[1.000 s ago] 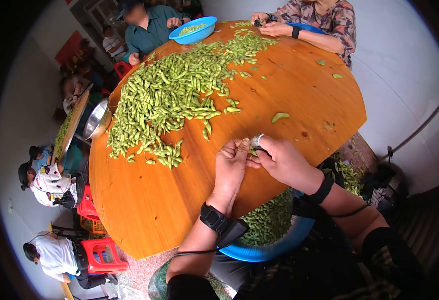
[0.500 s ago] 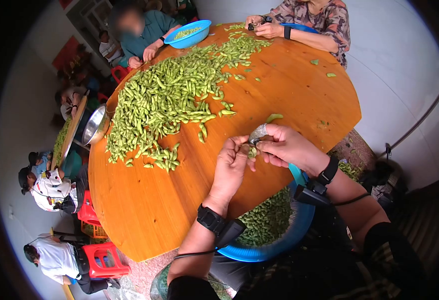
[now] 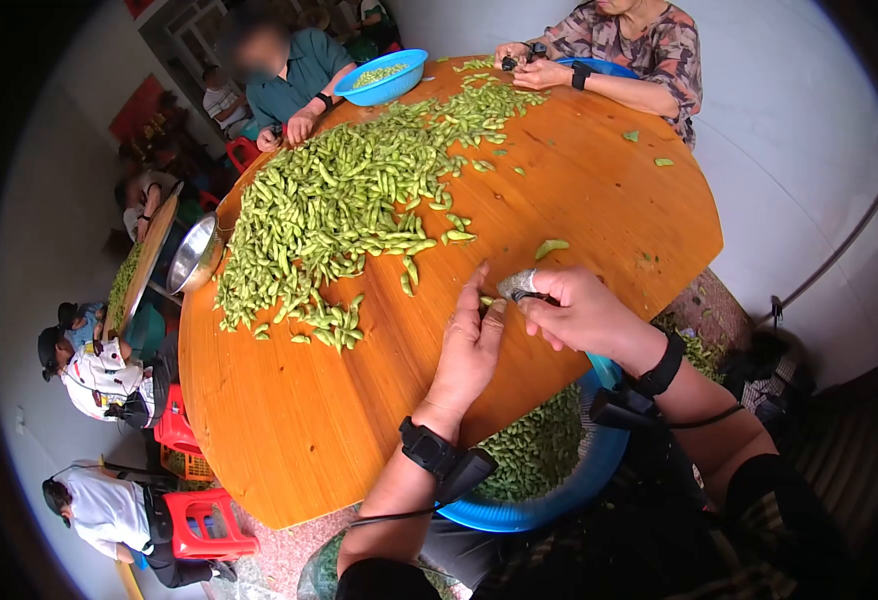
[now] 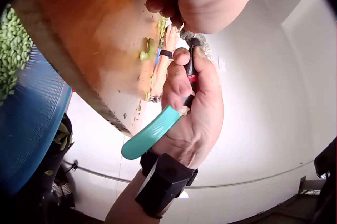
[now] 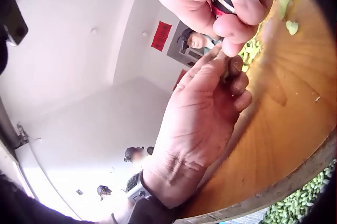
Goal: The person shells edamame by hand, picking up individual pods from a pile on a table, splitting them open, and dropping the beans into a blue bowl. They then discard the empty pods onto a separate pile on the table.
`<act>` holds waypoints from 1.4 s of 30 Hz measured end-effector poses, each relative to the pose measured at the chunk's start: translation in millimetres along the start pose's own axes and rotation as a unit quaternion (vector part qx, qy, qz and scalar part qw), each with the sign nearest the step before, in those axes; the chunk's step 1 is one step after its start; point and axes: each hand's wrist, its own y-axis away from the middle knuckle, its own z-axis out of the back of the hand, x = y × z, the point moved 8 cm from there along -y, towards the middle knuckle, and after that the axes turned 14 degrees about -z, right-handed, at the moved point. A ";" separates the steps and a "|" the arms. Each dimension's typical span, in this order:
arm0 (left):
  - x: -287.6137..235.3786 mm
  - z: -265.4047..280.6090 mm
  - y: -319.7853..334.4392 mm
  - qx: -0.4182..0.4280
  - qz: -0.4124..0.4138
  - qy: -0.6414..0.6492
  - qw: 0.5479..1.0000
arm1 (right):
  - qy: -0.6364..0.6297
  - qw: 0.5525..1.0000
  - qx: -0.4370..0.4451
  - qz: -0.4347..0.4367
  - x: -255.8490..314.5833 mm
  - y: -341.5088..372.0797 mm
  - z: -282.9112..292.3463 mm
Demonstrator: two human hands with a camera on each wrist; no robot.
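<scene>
My left hand (image 3: 467,355) pinches a small green pod (image 3: 488,300) between thumb and fingers, just above the wooden table. Close to its right, my right hand (image 3: 599,318) is curled round a tool with a teal handle (image 4: 155,132) and a dark, red-marked part. A grey covering (image 3: 516,284) shows at the right thumb or finger end; which one cannot be told. In the right wrist view the left hand (image 5: 197,108) has its fingertips close to the right fingers, which hide the pod. A large pile of green pods (image 3: 329,190) lies beyond the hands.
Below the near edge of the table (image 3: 289,430) a blue basin (image 3: 604,470) holds green beans. One loose pod (image 3: 551,247) lies beyond my right hand. Two people sit across the table, near another blue basin (image 3: 399,88). A metal bowl (image 3: 194,255) stands left.
Since half a second ago my left fingers have straightened somewhat and the hands have drawn slightly apart. The teal handle, hidden in the earliest frame, shows below my right hand.
</scene>
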 end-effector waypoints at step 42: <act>-0.5 -8.4 0.5 0.049 -0.024 -0.051 0.997 | 0.012 0.999 0.008 -0.050 -16.5 7.9 1.1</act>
